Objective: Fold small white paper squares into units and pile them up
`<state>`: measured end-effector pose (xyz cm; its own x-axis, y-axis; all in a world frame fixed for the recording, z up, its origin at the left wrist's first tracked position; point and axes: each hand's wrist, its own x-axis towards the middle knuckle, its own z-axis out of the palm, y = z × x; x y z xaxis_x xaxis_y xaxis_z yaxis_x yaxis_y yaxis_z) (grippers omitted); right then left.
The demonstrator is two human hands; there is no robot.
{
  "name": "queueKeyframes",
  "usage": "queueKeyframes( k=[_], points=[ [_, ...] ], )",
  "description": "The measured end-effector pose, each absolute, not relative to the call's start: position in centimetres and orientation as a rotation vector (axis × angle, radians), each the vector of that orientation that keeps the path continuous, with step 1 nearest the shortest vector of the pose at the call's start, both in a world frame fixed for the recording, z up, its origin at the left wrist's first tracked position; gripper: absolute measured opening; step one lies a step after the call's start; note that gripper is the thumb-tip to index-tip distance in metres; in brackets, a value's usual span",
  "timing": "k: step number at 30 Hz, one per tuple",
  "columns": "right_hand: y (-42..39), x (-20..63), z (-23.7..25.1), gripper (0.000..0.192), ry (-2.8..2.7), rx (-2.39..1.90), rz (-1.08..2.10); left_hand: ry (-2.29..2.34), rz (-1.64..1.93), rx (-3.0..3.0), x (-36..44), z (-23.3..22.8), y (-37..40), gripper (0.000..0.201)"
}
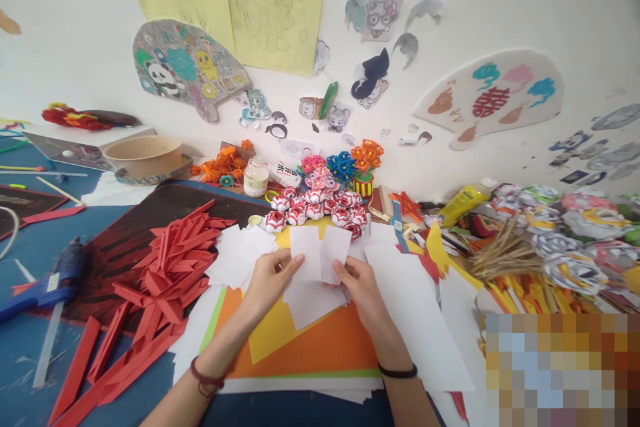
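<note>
Between thumb and fingers, my left hand (273,277) pinches a small piece of white paper (306,247). My right hand (361,280) grips white paper (336,247) by its right edge. A gap runs down from the top between the two halves; whether they are joined lower down I cannot tell. Just beneath lies more white paper (310,310) on yellow (270,330) and orange sheets (320,350). A pile of small white sheets (237,257) sits to the left of my left hand. Large white sheets (410,307) lie beside my right hand.
Folded red paper strips (165,273) are heaped at left, near a blue glue gun (55,280). Red-and-white paper flowers (315,207), a glass jar (256,177) and a beige bowl (145,155) stand behind. At right are thin sticks (500,250) and a yellow bottle (465,200).
</note>
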<state>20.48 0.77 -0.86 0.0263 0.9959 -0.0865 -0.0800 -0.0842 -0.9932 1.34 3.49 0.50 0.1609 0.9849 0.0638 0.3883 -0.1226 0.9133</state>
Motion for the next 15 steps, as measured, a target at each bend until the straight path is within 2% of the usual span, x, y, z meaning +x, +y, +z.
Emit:
queueKeyframes(
  k=[7,15],
  points=[
    [0.2,18.1,-0.7,0.044,-1.350,-1.159,1.364,1.422,0.851,1.837,2.4,-0.1,2.7,0.036],
    [0.2,18.4,-0.6,0.039,-1.505,-1.228,1.216,1.513,0.927,1.797,2.1,0.5,2.7,0.036]
  ],
)
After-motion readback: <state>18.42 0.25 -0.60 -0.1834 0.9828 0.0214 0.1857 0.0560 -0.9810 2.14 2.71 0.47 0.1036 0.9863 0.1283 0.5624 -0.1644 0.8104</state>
